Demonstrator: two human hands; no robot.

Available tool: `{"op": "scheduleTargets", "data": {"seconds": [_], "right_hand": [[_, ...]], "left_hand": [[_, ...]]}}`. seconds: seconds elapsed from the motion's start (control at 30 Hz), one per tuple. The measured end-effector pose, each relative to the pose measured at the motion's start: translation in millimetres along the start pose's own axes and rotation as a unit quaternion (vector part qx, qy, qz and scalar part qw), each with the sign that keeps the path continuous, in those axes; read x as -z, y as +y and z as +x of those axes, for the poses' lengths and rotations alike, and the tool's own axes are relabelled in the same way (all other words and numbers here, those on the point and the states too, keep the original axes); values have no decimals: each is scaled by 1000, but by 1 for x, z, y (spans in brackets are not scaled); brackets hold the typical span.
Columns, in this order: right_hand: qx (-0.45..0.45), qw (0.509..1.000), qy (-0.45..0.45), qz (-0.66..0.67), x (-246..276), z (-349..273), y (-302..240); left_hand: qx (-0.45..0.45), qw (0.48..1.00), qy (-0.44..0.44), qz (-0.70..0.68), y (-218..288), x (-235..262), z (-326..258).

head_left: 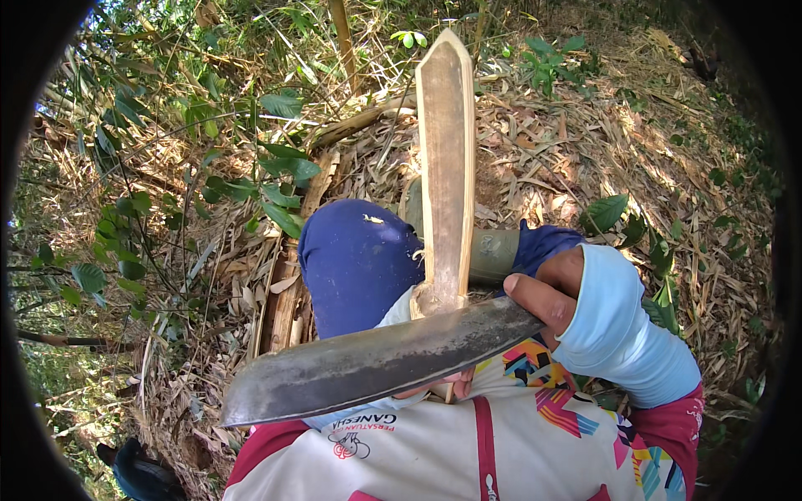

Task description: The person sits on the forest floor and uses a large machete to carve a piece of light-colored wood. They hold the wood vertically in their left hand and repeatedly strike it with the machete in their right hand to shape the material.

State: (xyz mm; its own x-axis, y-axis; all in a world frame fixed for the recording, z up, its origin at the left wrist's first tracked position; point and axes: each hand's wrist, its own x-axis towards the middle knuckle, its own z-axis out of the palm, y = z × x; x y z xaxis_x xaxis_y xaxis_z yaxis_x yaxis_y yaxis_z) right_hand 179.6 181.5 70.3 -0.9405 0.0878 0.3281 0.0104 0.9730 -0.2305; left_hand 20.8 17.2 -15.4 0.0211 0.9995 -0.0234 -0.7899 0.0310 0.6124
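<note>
My right hand [547, 292], in a light blue sleeve cuff, is closed at the right end of a machete [376, 363]; its handle is hidden. The dark, worn blade lies crosswise in front of my chest, its broad tip toward the left. Behind the blade stands a flat wooden piece [447, 167] shaped like a short sword, with a pointed top, pale cut edges and a narrowed lower part. The machete crosses that narrow part, seemingly touching it. My left hand [436, 387] is mostly hidden by the blade; a few fingers show below it, closed around the wooden piece's lower end.
My knee in dark blue cloth [359, 259] is bent just behind the blade. Dry leaves and bamboo litter [535, 159] cover the ground. Leafy green plants [284, 167] grow at the left, a split log [284, 292] lies beside the knee, and a thin stem [342, 42] rises at the back.
</note>
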Motion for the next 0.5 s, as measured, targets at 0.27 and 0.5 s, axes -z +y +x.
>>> {"op": "scheduleTargets", "data": {"seconds": [0.27,0.5], "right_hand": [[15,999,-12,-32,8,5,-10],[-227,922,114,292,-28,-28,-14]], "left_hand": [[-49,998,26,30,5,2,-2],[-83,996,33,30,20,-6,-7]]}}
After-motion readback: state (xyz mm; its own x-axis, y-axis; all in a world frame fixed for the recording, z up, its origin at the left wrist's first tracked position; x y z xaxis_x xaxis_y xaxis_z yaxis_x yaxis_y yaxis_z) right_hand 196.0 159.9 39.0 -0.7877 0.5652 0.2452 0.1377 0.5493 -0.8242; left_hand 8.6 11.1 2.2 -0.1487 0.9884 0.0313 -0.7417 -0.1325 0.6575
